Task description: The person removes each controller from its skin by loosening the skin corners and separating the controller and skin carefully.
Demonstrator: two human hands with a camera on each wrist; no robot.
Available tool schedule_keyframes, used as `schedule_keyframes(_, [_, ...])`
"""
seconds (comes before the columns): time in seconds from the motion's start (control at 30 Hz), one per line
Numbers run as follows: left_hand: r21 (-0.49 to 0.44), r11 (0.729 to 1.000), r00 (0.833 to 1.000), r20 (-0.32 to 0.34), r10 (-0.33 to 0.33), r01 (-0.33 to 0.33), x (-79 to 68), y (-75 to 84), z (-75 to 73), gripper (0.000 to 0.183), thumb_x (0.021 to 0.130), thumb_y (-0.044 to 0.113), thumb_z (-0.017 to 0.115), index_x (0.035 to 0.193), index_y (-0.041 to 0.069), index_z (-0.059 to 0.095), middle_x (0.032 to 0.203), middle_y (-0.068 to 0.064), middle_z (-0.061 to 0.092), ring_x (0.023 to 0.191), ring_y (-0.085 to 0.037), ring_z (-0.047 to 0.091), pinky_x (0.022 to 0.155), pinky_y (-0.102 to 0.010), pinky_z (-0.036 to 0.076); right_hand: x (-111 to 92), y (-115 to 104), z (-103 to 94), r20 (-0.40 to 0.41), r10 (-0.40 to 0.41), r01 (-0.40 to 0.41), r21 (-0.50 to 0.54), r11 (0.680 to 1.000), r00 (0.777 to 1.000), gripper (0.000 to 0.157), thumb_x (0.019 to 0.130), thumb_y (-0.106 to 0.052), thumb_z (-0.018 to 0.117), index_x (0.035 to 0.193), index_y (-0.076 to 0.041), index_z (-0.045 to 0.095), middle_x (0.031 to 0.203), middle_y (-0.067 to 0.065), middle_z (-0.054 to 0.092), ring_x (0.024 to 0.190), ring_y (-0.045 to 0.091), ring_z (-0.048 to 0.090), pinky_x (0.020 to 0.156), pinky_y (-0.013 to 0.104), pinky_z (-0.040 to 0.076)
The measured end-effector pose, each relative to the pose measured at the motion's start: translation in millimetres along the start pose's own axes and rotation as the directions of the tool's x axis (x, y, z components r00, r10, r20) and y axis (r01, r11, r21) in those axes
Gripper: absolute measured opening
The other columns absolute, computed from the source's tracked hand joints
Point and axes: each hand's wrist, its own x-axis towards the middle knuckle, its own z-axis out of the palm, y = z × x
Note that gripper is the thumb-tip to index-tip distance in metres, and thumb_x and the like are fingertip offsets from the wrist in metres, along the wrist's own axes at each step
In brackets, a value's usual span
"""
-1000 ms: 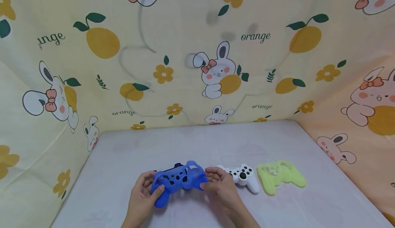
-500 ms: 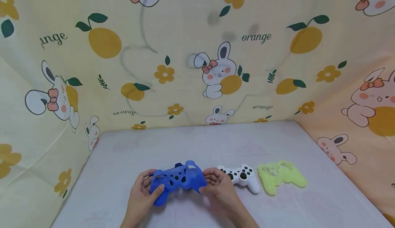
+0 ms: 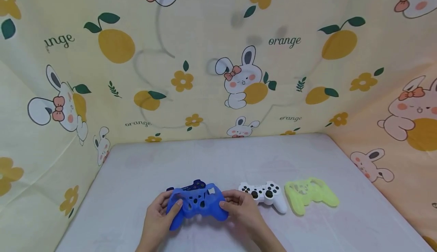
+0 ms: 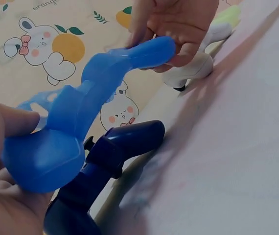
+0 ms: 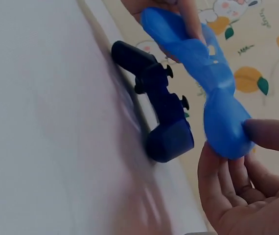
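Between the two hands hangs a blue silicone controller cover [image 3: 197, 203], raised above the table. My left hand [image 3: 157, 211] pinches its left grip, thumb on the near face and fingers behind. The right hand [image 3: 241, 207] pinches the opposite grip in the same way. Behind and below the cover, a dark blue game controller [image 5: 155, 93] rests on the table; in the head view only its top edge shows past the cover. The two stand apart in both wrist views.
A white game controller [image 3: 278, 200] lies just right of my right hand. Beyond it is a yellow-green silicone controller cover [image 3: 312, 192]. Patterned cloth walls enclose the white table [image 3: 218, 157] at the back and on both sides.
The blue cover has come slightly down and toward me, tilting more level. More of the dark blue controller's top now shows behind it. Both hands keep their hold.
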Motion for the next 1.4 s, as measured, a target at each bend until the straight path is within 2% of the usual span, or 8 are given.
schedule_keyframes(0.33, [0.013,0.995,0.988,0.117,-0.098,0.097,-1.1,0.9,3.5,0.051,0.095,0.033,0.066,0.135,0.003,0.052,0.124,-0.020,0.062,0.106,-0.027,0.065,0.086,-0.036,0.053,-0.4,-5.1,-6.0,-0.101,0.001,-0.002,-0.011,1.000,0.995,0.030,0.086,-0.001,0.073,0.115,0.001,0.068,0.096,0.014,0.063,0.087,0.023,0.059,0.073,0.030,0.055])
schedule_keyframes(0.43, [-0.001,0.987,0.970,0.185,-0.159,0.162,-1.3,3.1,2.3,0.058,0.097,0.035,0.063,0.142,0.005,0.045,0.122,-0.021,0.061,0.097,-0.026,0.065,0.077,-0.034,0.054,-0.5,-7.7,-7.9,-0.155,-0.010,0.006,-0.027,1.000,0.988,0.028,0.086,-0.002,0.074,0.114,-0.001,0.070,0.097,0.013,0.065,0.087,0.023,0.059,0.070,0.028,0.053])
schedule_keyframes(0.57, [-0.054,0.972,0.932,0.299,-0.204,0.230,-1.2,6.8,0.5,0.065,0.098,0.034,0.062,0.148,0.004,0.033,0.127,-0.025,0.058,0.102,-0.029,0.062,0.075,-0.037,0.054,-0.4,-11.0,-10.9,-0.196,-0.023,0.016,-0.038,0.999,0.980,0.029,0.086,-0.003,0.074,0.115,-0.001,0.070,0.099,0.012,0.066,0.087,0.022,0.060,0.069,0.026,0.052])
schedule_keyframes(0.7, [-0.096,0.977,0.934,0.323,-0.151,0.191,-1.7,7.6,0.3,0.069,0.096,0.026,0.066,0.149,0.001,0.030,0.137,-0.030,0.049,0.118,-0.037,0.056,0.086,-0.046,0.053,-0.2,-14.5,-12.5,-0.184,0.020,-0.022,-0.011,1.000,0.983,0.033,0.087,-0.007,0.074,0.118,0.002,0.067,0.098,0.012,0.065,0.089,0.020,0.060,0.072,0.028,0.053])
schedule_keyframes(0.8, [-0.075,0.990,0.952,0.290,-0.097,0.124,-2.2,6.4,1.0,0.067,0.094,0.022,0.070,0.146,0.000,0.035,0.133,-0.028,0.053,0.117,-0.037,0.057,0.089,-0.041,0.051,-2.3,-15.7,-15.2,-0.112,0.081,-0.074,0.060,0.995,0.990,0.036,0.089,-0.013,0.073,0.120,0.005,0.065,0.103,0.012,0.067,0.092,0.020,0.063,0.075,0.030,0.054])
schedule_keyframes(0.93, [-0.050,0.997,0.959,0.279,-0.047,0.063,-4.4,5.1,2.4,0.063,0.092,0.021,0.072,0.142,-0.001,0.040,0.127,-0.024,0.059,0.113,-0.034,0.060,0.088,-0.035,0.052,-6.9,-12.8,-22.6,0.016,0.153,-0.154,0.110,0.982,0.988,0.039,0.092,-0.022,0.071,0.118,0.006,0.066,0.113,0.016,0.068,0.097,0.021,0.066,0.080,0.033,0.054])
schedule_keyframes(1.17, [-0.123,0.992,0.943,0.333,0.007,0.036,-11.2,3.5,6.3,0.060,0.092,0.015,0.071,0.141,-0.001,0.040,0.125,-0.021,0.061,0.113,-0.029,0.061,0.085,-0.031,0.052,-16.1,-12.1,-32.3,0.048,0.208,-0.211,0.062,0.976,0.977,0.040,0.087,-0.011,0.073,0.122,0.006,0.064,0.109,0.014,0.067,0.091,0.022,0.065,0.077,0.035,0.054])
schedule_keyframes(1.4, [-0.174,0.982,0.919,0.394,0.008,0.066,-12.9,3.8,16.6,0.060,0.094,0.013,0.068,0.142,-0.005,0.038,0.128,-0.026,0.058,0.112,-0.033,0.061,0.084,-0.035,0.053,-18.3,-14.5,-41.1,-0.012,0.157,-0.157,-0.016,0.987,0.988,0.042,0.079,-0.001,0.074,0.120,0.003,0.064,0.095,0.008,0.065,0.086,0.021,0.063,0.070,0.037,0.055])
